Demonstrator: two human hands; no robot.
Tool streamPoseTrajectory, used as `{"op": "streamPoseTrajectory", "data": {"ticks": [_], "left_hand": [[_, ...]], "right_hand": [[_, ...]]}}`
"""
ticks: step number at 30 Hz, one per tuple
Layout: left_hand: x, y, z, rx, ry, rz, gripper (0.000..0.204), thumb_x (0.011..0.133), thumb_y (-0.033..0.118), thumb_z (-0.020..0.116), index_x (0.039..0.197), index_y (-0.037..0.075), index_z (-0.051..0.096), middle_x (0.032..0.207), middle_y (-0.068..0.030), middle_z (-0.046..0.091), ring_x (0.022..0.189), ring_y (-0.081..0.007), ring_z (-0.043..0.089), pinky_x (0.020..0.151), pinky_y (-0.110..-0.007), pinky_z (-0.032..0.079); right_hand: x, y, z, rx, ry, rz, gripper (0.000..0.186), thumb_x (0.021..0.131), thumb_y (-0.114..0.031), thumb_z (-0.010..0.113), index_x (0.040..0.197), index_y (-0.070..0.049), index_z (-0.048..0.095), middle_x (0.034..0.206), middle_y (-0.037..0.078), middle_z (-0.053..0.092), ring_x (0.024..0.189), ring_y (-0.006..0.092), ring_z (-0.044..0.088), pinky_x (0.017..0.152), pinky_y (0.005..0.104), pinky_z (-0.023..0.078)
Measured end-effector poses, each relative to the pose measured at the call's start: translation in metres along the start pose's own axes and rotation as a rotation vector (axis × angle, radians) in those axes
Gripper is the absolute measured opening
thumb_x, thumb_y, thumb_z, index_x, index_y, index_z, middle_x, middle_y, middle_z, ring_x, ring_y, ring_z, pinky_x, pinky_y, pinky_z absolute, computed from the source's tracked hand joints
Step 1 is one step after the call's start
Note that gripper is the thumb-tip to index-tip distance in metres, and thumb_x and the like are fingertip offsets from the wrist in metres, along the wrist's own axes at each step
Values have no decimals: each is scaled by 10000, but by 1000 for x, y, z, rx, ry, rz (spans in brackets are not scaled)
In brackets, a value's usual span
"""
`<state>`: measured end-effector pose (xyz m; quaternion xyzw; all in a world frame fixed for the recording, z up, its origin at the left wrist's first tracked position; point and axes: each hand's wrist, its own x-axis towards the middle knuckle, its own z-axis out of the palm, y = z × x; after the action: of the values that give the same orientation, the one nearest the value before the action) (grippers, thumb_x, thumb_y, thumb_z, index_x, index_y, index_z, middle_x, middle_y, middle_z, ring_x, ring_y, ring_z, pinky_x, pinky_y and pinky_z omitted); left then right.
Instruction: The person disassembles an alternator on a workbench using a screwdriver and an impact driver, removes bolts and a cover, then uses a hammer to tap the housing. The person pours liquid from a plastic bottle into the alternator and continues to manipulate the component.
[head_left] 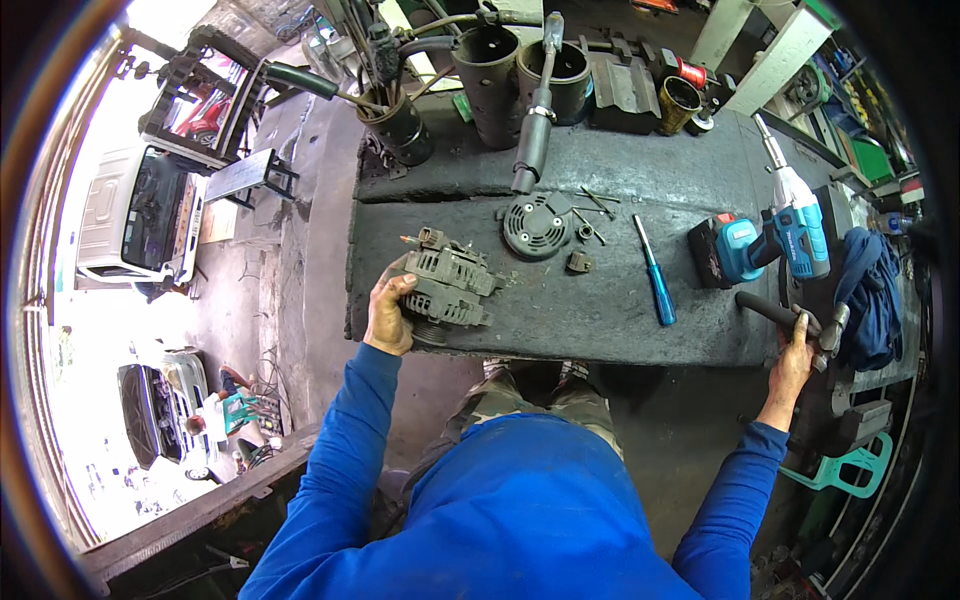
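My left hand (388,312) wraps around the left end of a grimy alternator (447,283) at the bench's near edge. Far to the right, my right hand (790,362) closes on a hammer (770,308) close to its metal head, the dark handle pointing left. A round slotted alternator cover (536,226) lies beyond the alternator. Beside it are several thin bolts (598,205) and a small brownish block (578,262). A blue-handled screwdriver (659,288) rests mid-bench. Right of that sits a teal cordless impact wrench (800,235) with a long socket extension.
Metal canisters (490,95) and a tool-filled pot (398,130) line the back of the dark workbench (450,210). A cylindrical tool (533,150) leans there. Dark blue cloth (868,300) lies at the right, above a green plastic stool (850,465). Vehicles stand outside at the left.
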<state>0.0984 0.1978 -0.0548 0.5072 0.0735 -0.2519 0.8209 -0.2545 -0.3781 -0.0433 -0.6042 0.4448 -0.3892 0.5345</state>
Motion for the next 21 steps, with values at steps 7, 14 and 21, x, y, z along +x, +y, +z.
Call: {"op": "streamPoseTrajectory", "data": {"ticks": [7,14,21], "left_hand": [[-3,-7,1,78,-39,-133,588,948,133,682,1498,-31,553,1348,-173,702,1169,-269,715,1018,-427,608],[-1,18,-9,831,38,147,642,1016,310,781,1546,31,551,1384,-195,665,1215,-300,689,1084,-400,532],[-1,25,16,1508,167,482,556,1022,342,749,1473,40,629,1309,-214,711,1253,-375,678,1078,-453,530]], "right_hand": [[-13,-1,-9,-30,27,-6,323,1166,-294,590,1379,-59,651,1390,95,679,1299,232,636,1057,473,552],[1,2,-2,24,-32,-19,330,1167,-319,585,1351,-52,644,1340,111,686,1269,233,649,1081,470,550],[9,-21,31,108,-109,-150,244,1163,-297,591,1238,-67,618,1125,69,671,1027,179,645,911,365,541]]}}
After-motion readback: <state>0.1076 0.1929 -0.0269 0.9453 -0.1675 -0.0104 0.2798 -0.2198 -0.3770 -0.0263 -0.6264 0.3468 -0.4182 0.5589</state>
